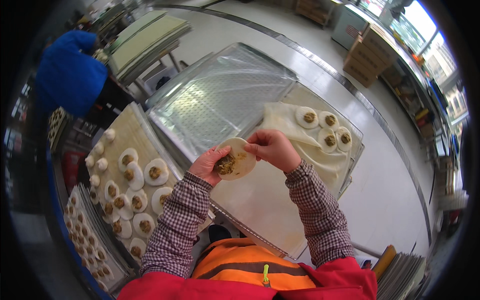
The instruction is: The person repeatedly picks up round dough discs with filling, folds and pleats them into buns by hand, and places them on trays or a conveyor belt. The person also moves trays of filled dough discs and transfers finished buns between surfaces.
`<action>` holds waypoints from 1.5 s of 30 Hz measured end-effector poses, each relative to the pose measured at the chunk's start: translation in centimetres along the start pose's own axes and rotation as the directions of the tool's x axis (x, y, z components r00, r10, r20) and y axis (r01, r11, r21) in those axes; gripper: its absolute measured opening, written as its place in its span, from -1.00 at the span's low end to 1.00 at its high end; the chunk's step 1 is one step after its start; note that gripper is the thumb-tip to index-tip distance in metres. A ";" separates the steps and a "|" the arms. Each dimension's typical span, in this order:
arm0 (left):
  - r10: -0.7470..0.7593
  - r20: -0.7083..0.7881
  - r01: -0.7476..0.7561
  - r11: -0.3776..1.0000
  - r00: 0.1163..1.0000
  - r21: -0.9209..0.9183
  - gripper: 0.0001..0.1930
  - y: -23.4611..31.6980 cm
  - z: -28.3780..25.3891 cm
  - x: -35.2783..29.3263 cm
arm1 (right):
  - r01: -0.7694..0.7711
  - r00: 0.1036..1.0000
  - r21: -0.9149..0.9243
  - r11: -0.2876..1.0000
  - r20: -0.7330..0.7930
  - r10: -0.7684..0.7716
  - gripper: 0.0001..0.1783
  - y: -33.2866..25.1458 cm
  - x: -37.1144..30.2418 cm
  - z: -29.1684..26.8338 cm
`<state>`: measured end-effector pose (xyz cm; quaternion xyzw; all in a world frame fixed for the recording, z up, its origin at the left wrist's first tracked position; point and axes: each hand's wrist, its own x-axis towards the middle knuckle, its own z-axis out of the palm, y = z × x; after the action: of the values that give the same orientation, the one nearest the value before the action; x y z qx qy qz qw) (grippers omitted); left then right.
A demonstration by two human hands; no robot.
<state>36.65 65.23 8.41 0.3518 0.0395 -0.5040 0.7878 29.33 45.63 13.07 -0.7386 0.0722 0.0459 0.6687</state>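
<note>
Between my hands is a round, flat dough wrapper (244,167) with a brownish-green filling (226,164) on its left part. Its left side is gripped in my left hand (206,166), the thumb lying on top near the filling. My right hand (277,149) pinches the upper right edge between thumb and fingers. Below the wrapper lies a pale board (260,210). Left of my left forearm, several filled dough rounds (155,172) lie open on another board (131,111), beside small dough pieces (102,164). Several more filled rounds (328,140) rest on a cloth (320,165) at the right.
A perforated metal tray under clear plastic (215,90) stands ahead. Low at left is a stack of trays (107,245) bearing filled rounds. A person in blue (72,75) bends at the far left. Cardboard boxes (367,57) stand far right; thin boards (402,275) stand near right.
</note>
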 end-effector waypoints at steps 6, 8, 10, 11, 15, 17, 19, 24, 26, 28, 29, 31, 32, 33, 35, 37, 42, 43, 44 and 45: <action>0.249 -0.091 -0.219 0.940 0.964 0.261 -0.74 1.5 -3.3 -7.8 | 0.117 0.983 -0.287 0.951 0.169 -0.070 -0.83 -3.6 0.0 7.7; 0.306 -0.118 -0.232 0.879 0.945 0.416 -0.69 2.1 -4.0 -10.1 | 0.349 0.933 -0.466 0.813 0.257 -0.254 -0.83 -4.0 0.2 9.8; 0.320 -0.114 -0.206 0.804 0.941 0.558 -0.70 2.9 -4.7 -12.1 | 0.640 0.756 -0.605 0.474 0.387 -0.528 -0.83 -4.1 0.5 11.8; 0.325 -0.110 -0.189 0.758 0.939 0.625 -0.70 3.3 -5.1 -13.1 | 0.538 0.843 -0.480 0.693 0.308 -0.442 -0.84 -4.1 0.5 12.8; 0.328 -0.112 -0.151 0.679 0.938 0.719 -0.71 3.8 -6.2 -16.6 | 0.260 0.953 -0.223 0.939 0.218 -0.212 -0.82 -3.5 -0.3 17.3; 0.325 -0.144 -0.116 0.662 0.935 0.741 -0.76 3.7 -6.7 -17.9 | 0.426 0.904 -0.444 0.788 0.239 -0.354 -0.78 -3.4 -0.9 19.2; 0.270 -0.197 -0.036 0.667 0.942 0.744 -0.77 3.8 -7.3 -19.0 | 0.443 0.894 -0.409 0.798 0.266 -0.360 -0.81 -3.4 -1.3 20.5; 0.188 -0.027 -0.113 0.689 0.982 0.716 -0.64 4.8 -9.7 -21.3 | 0.455 0.879 -0.359 0.815 0.327 -0.347 -0.86 -3.2 -1.5 22.2; 0.099 -0.020 -0.087 0.940 0.995 0.329 -0.56 4.8 -10.6 -22.4 | 0.437 0.891 -0.305 0.846 0.273 -0.362 -0.88 -3.1 -1.5 22.7; 0.175 0.012 -0.175 0.970 0.984 0.168 -0.56 4.3 -11.3 -23.3 | 0.345 0.920 -0.178 0.921 0.257 -0.295 -0.89 -2.9 -1.4 23.2; 0.159 -0.078 -0.152 0.984 0.984 0.095 -0.56 3.9 -11.5 -23.6 | 0.276 0.937 -0.157 0.948 0.265 -0.228 -0.89 -2.9 -1.4 23.5; 0.233 -0.173 -0.182 0.946 0.957 0.267 -0.59 3.2 -11.8 -23.8 | 0.166 0.946 -0.074 0.983 0.295 -0.137 -0.93 -2.9 -1.1 23.9; 0.290 -0.230 -0.188 0.906 0.929 0.380 -0.61 2.9 -11.8 -23.7 | 0.091 0.941 0.003 0.996 0.326 -0.087 -0.95 -3.0 -0.9 24.1; 0.335 -0.170 -0.235 0.870 0.927 0.432 -0.62 2.8 -11.8 -23.7 | 0.250 0.926 -0.176 0.952 0.329 -0.183 -0.93 -3.1 -0.7 24.2; 0.387 -0.156 -0.188 0.715 0.909 0.674 -0.64 2.7 -11.6 -23.5 | 0.526 0.841 -0.412 0.744 0.382 -0.383 -0.88 -3.2 -0.6 24.5; 0.406 -0.147 -0.124 0.571 0.902 0.811 -0.66 3.1 -11.5 -23.4 | 0.421 0.883 -0.322 0.848 0.359 -0.302 -0.88 -3.3 -0.7 24.8; 0.336 -0.113 -0.161 0.688 0.935 0.708 -0.67 4.3 -11.6 -24.6 | 0.273 0.904 -0.211 0.938 0.391 -0.175 -0.90 -3.5 -0.7 25.5; 0.318 -0.070 -0.219 0.781 0.946 0.584 -0.66 4.5 -11.8 -25.0 | 0.237 0.918 -0.255 0.937 0.375 -0.130 -0.89 -3.5 -0.6 25.6; 0.291 -0.219 -0.172 0.881 0.931 0.440 -0.63 4.3 -12.0 -25.2 | 0.306 0.896 -0.191 0.933 0.390 -0.214 -0.89 -3.6 -0.5 25.8; 0.366 -0.176 -0.235 0.830 0.914 0.506 -0.63 4.4 -12.2 -25.6 | 0.308 0.895 -0.165 0.937 0.383 -0.227 -0.89 -3.7 -0.3 26.0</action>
<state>31.30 93.20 12.21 0.5996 -0.0362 -0.3147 0.7349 30.38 71.88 14.07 -0.7904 -0.1592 0.0948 0.5840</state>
